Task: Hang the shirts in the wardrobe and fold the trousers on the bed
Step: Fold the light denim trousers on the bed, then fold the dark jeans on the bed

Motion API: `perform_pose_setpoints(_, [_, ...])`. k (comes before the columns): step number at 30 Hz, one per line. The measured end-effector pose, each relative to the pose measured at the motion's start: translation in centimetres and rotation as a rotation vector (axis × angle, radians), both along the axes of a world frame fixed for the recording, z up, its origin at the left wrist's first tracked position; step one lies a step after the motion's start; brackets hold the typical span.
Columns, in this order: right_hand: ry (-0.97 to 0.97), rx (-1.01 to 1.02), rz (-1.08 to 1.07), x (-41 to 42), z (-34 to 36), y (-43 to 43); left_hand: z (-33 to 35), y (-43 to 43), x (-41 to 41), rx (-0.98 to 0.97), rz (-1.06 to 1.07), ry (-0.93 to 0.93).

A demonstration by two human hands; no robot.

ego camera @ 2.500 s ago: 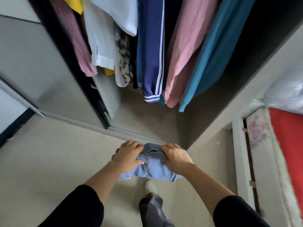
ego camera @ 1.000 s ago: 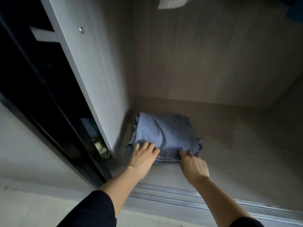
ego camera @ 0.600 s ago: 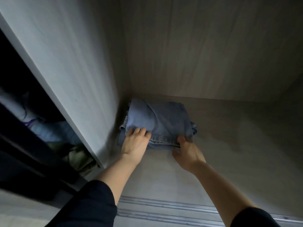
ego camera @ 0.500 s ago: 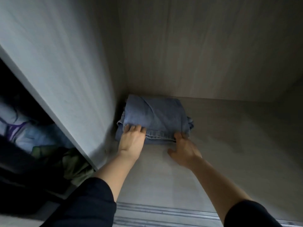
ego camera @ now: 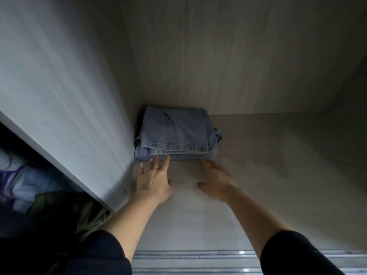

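Denim, folded into a thick square: the trousers (ego camera: 178, 133) lie on the wardrobe floor (ego camera: 268, 159) at 12 o'clock from me. They sit in the back-left corner, with their left side touching the partition panel (ego camera: 69, 96) and their far edge against the back wall (ego camera: 218, 56).

My left grip (ego camera: 154, 181) is flat and open with the fingers straight, and it holds nothing. Its fingertips (ego camera: 167, 158) just touch the front fold. My right grip (ego camera: 215, 182), a little toward 1 o'clock, is loosely spread with the thumb out sideways. Its fingers reach the stack's front right corner and it holds nothing either.

The main risk, as I judge it, is the loose layering. A lower layer juts out along the front, and a bit of cloth bulges at the 3 o'clock side. Any more push toward 12 o'clock would buckle the pile against the back wall, since it has nowhere to go. A fingertip dragging on the stitched hem as I pull away could peel the top fold open.

There is no room at 9 or 12 o'clock. Bare floor runs wide toward 3 o'clock and back toward 6 o'clock as far as the door track (ego camera: 198, 257). The panel's front edge stands close to my left forearm at about 8 o'clock. Beyond it a heap of clothes (ego camera: 29, 185) fills the neighbouring compartment. Straight back toward 6 o'clock looks like the clean way out.
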State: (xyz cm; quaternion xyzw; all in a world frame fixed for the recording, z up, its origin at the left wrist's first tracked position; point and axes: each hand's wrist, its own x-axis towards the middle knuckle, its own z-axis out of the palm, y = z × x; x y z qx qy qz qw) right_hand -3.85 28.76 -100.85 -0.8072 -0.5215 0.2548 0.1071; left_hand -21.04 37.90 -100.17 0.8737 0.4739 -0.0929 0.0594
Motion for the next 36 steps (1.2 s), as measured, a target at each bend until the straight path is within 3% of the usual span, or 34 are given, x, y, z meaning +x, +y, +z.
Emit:
perform_pose_setpoints(5, [-0.001,-0.019,-0.042,-1.6,8.0,-6.2,7.1,-5.9,0.0,-0.051,-0.066,-0.005])
perform_pose_setpoints(12, [-0.003,-0.045,-0.108,-2.9,25.9,-18.2,25.4,-14.6,2.0,-0.201,-0.161,-0.104])
perform_pose_setpoints(19, [-0.002,-0.065,-0.348,-4.0,47.8,-32.0,46.1,-26.1,3.6,-0.321,-0.342,-0.124])
perform_pose_setpoints(23, [-0.006,-0.081,-0.520,-4.9,57.0,-39.7,54.8,-32.6,5.6,-0.400,-0.513,-0.110])
perform_pose_setpoints(29, [-0.022,-0.051,-0.820,-3.4,65.5,-51.1,63.5,-42.2,11.5,-0.386,-0.765,-0.055])
perform_pose_setpoints(36, [-0.074,-0.090,-1.019,2.3,70.2,-65.8,67.6,-56.8,21.0,-0.412,-0.954,-0.052])
